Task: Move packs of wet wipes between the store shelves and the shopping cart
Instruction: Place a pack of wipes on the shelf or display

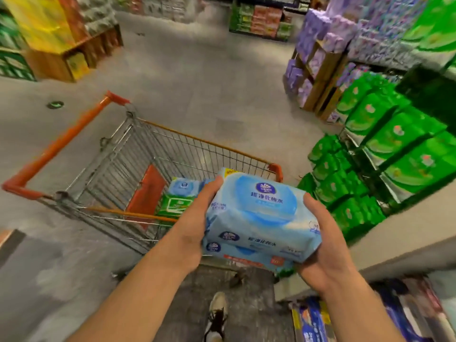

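Both hands, left hand (pixel 197 213) and right hand (pixel 323 245), clamp a stacked bundle of blue wipes packs (pixel 259 218) from either side above the shopping cart (pixel 138 154); slick film could let the lower pack slide out.

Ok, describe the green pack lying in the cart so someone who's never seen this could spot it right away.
Find the wire shopping cart with orange trim. On its floor, beside the orange flap, lies the green pack, partly under a blue pack. It is the only green item in the cart; both hands hold blue packs.
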Available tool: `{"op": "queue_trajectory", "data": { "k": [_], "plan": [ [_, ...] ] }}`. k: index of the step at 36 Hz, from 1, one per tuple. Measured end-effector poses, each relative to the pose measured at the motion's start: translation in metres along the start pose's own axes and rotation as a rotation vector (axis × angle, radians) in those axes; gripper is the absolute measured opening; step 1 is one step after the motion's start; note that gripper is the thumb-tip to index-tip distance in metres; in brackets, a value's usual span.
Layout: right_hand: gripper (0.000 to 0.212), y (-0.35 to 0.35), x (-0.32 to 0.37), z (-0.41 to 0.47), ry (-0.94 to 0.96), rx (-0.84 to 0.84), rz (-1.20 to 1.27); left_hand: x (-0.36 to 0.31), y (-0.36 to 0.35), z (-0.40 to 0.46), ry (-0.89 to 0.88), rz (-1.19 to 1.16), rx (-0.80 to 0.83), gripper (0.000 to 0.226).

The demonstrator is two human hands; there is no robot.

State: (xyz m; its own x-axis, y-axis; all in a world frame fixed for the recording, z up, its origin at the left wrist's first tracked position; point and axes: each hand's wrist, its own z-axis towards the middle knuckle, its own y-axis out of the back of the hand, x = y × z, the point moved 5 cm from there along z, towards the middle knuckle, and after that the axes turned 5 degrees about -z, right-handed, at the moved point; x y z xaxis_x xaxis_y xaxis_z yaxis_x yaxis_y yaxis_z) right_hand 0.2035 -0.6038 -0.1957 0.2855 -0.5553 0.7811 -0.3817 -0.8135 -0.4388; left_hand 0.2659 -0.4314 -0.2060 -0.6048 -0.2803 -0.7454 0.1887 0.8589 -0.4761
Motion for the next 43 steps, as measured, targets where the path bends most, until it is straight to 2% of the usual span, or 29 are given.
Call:
{"op": "queue_trajectory", "data": {
  "k": [7,10,15,19,22,25,26,28,29,31,32,35,36,38,40,41,43],
  "plan": [
    [0.046,-0.011,0.011,0.108,-0.102,0.045,-0.057,-0.034,0.033,0.077,0.028,-0.012,-0.141,0.037],
    [0.048,-0.014,0.012,0.147,-0.136,0.067,-0.067,-0.043,0.041,0.113,0.07,-0.041,-0.136,0.048],
    [0.042,-0.015,0.008,0.202,-0.151,0.051,-0.152,-0.039,0.059,0.161,0.138,-0.052,-0.179,0.055],
    [0.043,-0.007,-0.014,0.236,-0.235,0.063,-0.207,-0.026,0.083,0.194,0.193,-0.046,-0.212,0.049],
    [0.056,0.005,-0.042,0.26,-0.325,0.073,-0.22,-0.01,0.103,0.219,0.247,0.013,-0.179,0.051],
    [0.095,0.018,-0.075,0.283,-0.401,0.106,-0.217,0.004,0.127,0.246,0.279,0.057,-0.174,0.056],
    [0.101,0.021,-0.085,0.291,-0.416,0.107,-0.202,0.008,0.134,0.255,0.288,0.082,-0.166,0.059],
    [0.101,0.029,-0.104,0.307,-0.444,0.089,-0.193,0.018,0.147,0.273,0.311,0.113,-0.151,0.072],
    [0.094,0.032,-0.113,0.314,-0.459,0.074,-0.206,0.023,0.154,0.281,0.327,0.117,-0.146,0.076],
    [0.076,0.045,-0.133,0.332,-0.481,0.035,-0.22,0.035,0.167,0.298,0.354,0.117,-0.125,0.069],
    [0.076,0.051,-0.142,0.34,-0.495,0.012,-0.239,0.042,0.174,0.306,0.371,0.118,-0.128,0.065],
    [0.11,0.069,-0.174,0.365,-0.554,-0.027,-0.283,0.066,0.198,0.328,0.425,0.132,-0.146,0.074],
    [0.115,0.074,-0.184,0.374,-0.57,-0.033,-0.289,0.075,0.205,0.336,0.439,0.143,-0.148,0.072],
    [0.105,0.08,-0.199,0.39,-0.597,-0.005,-0.313,0.093,0.221,0.35,0.479,0.165,-0.143,0.06],
    [0.074,0.088,-0.21,0.404,-0.602,0.009,-0.297,0.111,0.229,0.363,0.533,0.171,-0.107,0.058],
    [0.066,0.091,-0.215,0.411,-0.598,0.013,-0.286,0.12,0.234,0.37,0.558,0.169,-0.094,0.061],
    [0.064,0.101,-0.224,0.424,-0.6,0.006,-0.298,0.138,0.24,0.385,0.587,0.155,-0.103,0.058]
  ]
}}
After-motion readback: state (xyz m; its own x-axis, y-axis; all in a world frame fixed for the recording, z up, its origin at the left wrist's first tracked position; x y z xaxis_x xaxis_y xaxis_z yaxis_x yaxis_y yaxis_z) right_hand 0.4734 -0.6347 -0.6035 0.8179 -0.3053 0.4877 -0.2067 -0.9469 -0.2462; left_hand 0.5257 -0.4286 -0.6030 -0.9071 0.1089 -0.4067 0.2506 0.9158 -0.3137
